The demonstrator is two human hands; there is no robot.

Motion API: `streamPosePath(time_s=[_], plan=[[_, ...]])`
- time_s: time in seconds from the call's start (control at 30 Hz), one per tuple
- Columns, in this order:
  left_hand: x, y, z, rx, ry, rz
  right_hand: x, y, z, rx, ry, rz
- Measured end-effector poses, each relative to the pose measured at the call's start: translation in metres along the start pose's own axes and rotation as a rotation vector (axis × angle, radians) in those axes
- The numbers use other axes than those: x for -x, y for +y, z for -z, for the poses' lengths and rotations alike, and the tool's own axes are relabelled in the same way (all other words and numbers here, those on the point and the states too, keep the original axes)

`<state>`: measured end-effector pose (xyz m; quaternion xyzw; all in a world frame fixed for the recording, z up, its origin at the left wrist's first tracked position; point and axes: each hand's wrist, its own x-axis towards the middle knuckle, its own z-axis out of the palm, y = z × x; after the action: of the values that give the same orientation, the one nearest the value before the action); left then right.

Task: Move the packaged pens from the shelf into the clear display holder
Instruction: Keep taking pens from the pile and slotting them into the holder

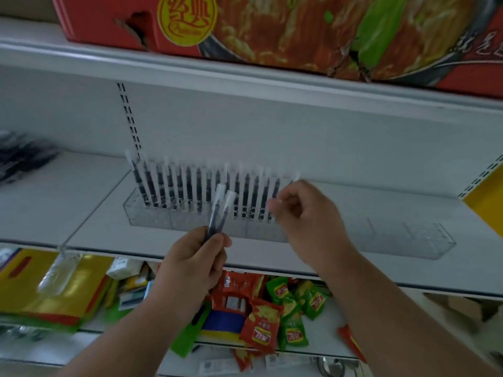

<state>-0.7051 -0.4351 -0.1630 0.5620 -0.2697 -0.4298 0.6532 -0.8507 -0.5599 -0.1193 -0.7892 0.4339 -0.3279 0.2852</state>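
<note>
A long clear display holder [381, 240] lies across the white shelf. Its left and middle parts hold several upright packaged pens [190, 186], dark with clear sleeves. My left hand [193, 257] grips two packaged pens [220, 210] by their lower ends, just in front of the holder. My right hand [307, 213] is at the right end of the pen row, fingers curled. It seems to pinch the top of a packaged pen [273, 204] standing there, though motion blur hides the contact.
A dark pile of more packaged pens [21, 156] lies at the shelf's far left. The holder's right part has no pens. A red carton [272, 31] sits on the shelf above. Snack packets [272, 314] and yellow packs [40, 289] fill the shelf below.
</note>
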Motion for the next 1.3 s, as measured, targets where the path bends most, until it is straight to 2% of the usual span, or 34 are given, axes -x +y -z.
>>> streamPosePath(time_s=[0.13,0.3,0.4,0.5,0.63,0.7,0.8,0.93,1.17,1.3], plan=[[0.001,0.0,0.002,-0.108,-0.073,-0.038,0.01,-0.016,-0.026,-0.149,-0.23,0.029],[0.001,0.005,0.039,-0.179,-0.076,-0.053,0.008,-0.043,-0.053,-0.263,-0.307,0.027],[-0.005,0.011,0.075,-0.216,-0.1,-0.057,0.009,-0.064,-0.08,-0.213,-0.318,0.049],[-0.013,0.021,0.112,-0.222,-0.079,-0.061,0.008,-0.086,-0.106,-0.296,-0.216,0.065],[-0.027,0.034,0.171,-0.166,0.057,-0.057,-0.008,-0.114,-0.127,-0.369,0.105,0.079],[-0.032,0.039,0.2,-0.153,0.081,-0.054,-0.017,-0.125,-0.138,-0.265,0.214,0.134],[-0.038,0.047,0.231,-0.137,0.058,-0.038,-0.025,-0.138,-0.152,-0.046,0.256,0.209],[-0.043,0.054,0.257,-0.174,-0.005,-0.003,-0.027,-0.154,-0.169,0.207,0.164,0.18],[-0.049,0.053,0.273,-0.215,-0.089,0.037,-0.033,-0.171,-0.192,0.467,0.009,0.099],[-0.051,0.055,0.275,-0.219,-0.157,0.039,-0.041,-0.172,-0.199,0.497,0.047,0.047]])
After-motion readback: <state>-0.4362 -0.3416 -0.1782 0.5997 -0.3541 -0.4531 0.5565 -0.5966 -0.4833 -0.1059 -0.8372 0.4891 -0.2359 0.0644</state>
